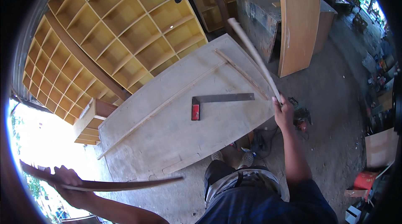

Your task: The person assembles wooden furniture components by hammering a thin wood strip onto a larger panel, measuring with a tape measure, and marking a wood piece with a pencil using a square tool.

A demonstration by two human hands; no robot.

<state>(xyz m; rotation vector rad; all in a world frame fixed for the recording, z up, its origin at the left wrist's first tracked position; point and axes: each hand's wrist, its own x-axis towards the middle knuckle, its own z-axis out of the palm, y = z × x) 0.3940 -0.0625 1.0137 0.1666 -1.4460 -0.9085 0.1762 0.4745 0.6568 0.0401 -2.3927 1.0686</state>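
Note:
My left hand (69,182), out at the lower left, is wrapped round a dark, thin wooden strip (130,184) held off the tabletop. My right hand (284,111) is closed on the lower end of a pale wooden strip (253,52), which slants up and away along the right edge of a large grey board (167,140). On that board lies a try square (226,98) with a red patch on its stock. A long thin wood strip (155,115) runs across the board, and a shorter strip (243,74) lies near its right edge.
Yellow gridded shelving (125,27) stands behind the board. A worn box-like bench (257,10) and an upright curved wood panel (299,27) are at the back right. A power tool (302,119) with a cord is on the floor beyond my right hand. A red container (363,181) stands lower right.

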